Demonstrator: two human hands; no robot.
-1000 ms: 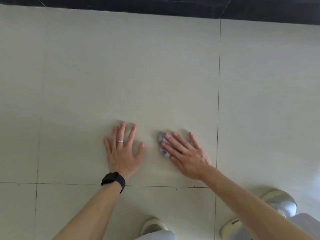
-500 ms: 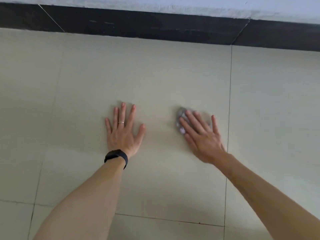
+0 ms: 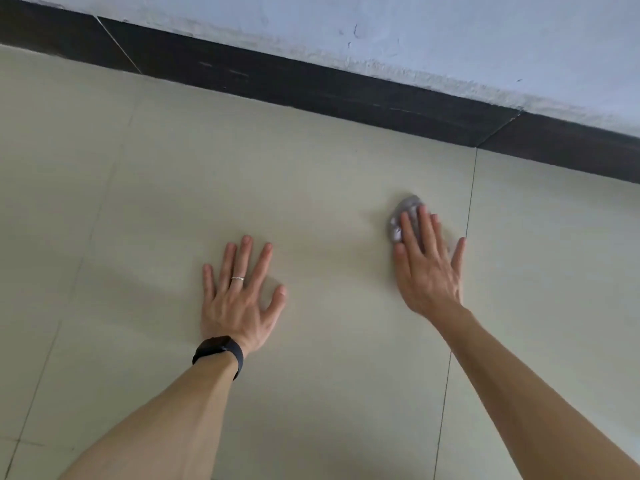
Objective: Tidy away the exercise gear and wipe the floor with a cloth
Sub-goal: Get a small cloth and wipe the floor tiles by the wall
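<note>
A small crumpled grey cloth lies on the pale tiled floor, mostly under my fingers. My right hand presses flat on it with straight fingers, only the cloth's far and left edge showing. My left hand rests flat on the floor to the left, fingers spread, with a ring on one finger and a black watch on the wrist. No exercise gear is in view.
A dark skirting strip runs along the foot of a white wall just beyond the cloth. A tile joint runs down the floor right beside my right hand.
My right hand has slid the cloth forward and to the right, toward the wall. The view has tilted up, so the wall shows and my feet have dropped out of sight. My left hand stays planted.
</note>
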